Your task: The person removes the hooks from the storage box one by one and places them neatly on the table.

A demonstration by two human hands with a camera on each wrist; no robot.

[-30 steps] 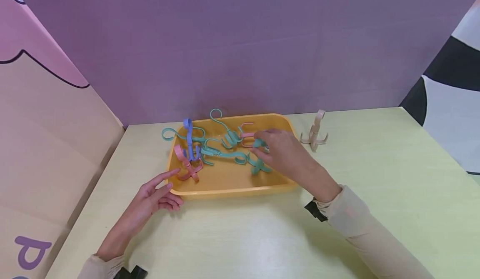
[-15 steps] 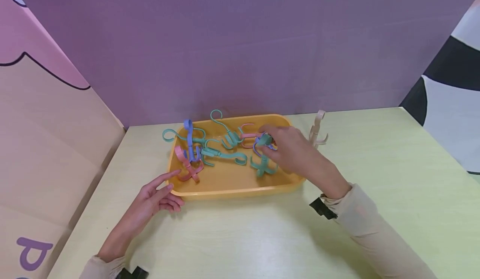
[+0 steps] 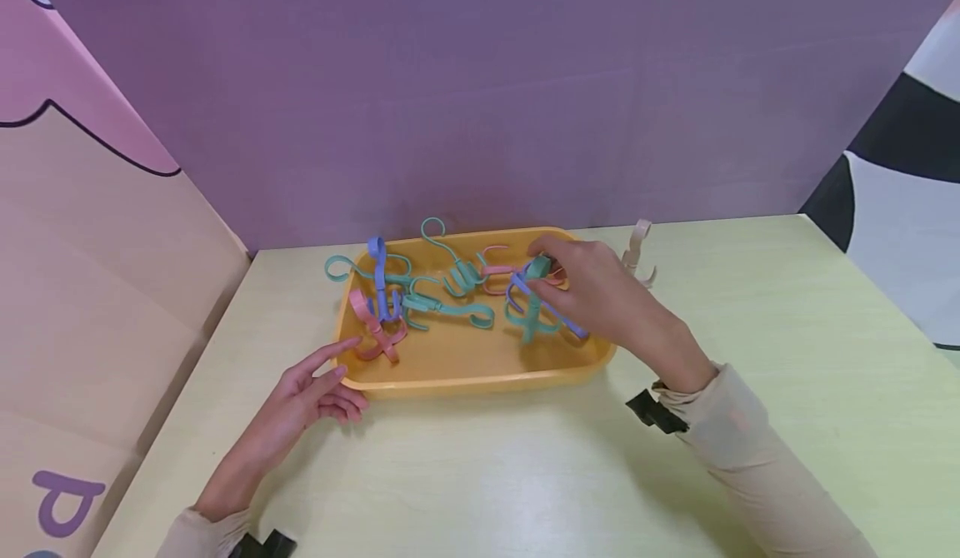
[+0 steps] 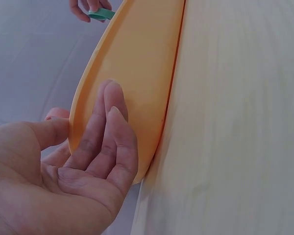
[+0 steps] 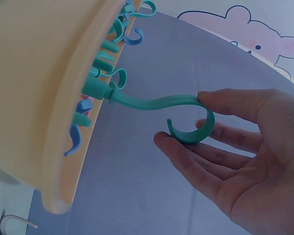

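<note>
At the right end of the yellow tray (image 3: 450,364), the right hand (image 3: 603,287) pinches a green hook (image 3: 532,316) by its curl — the left hand (image 3: 303,396), fingers loosely apart, touches the near-left corner.

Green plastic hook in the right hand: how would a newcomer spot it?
Find the yellow rectangular tray on the pale table. At its right end, the bare right hand pinches the green plastic hook by its curled top. Unlike the other green hooks, it is held.
</note>
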